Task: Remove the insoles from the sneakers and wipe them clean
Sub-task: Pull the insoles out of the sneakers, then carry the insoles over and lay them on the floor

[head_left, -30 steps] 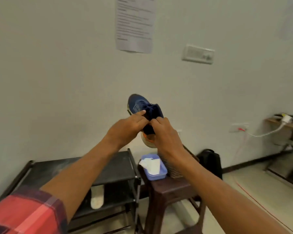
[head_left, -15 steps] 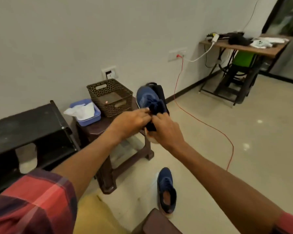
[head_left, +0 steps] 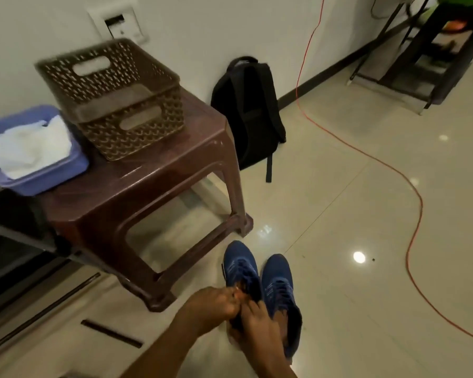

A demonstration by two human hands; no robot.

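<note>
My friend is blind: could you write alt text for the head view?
A person's left hand and right hand grip one blue sneaker beside the second sneaker on the floor. A brown stool nearby bears a basket and a blue tub.

Head camera looks steeply down, close above the floor (head_left: pixel 339 214).

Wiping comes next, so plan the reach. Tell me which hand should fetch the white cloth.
Left, probably. The white cloth lies in the blue tub on the brown stool, beyond the left hand; the right hand grips the sneaker and would have to cross over.
</note>
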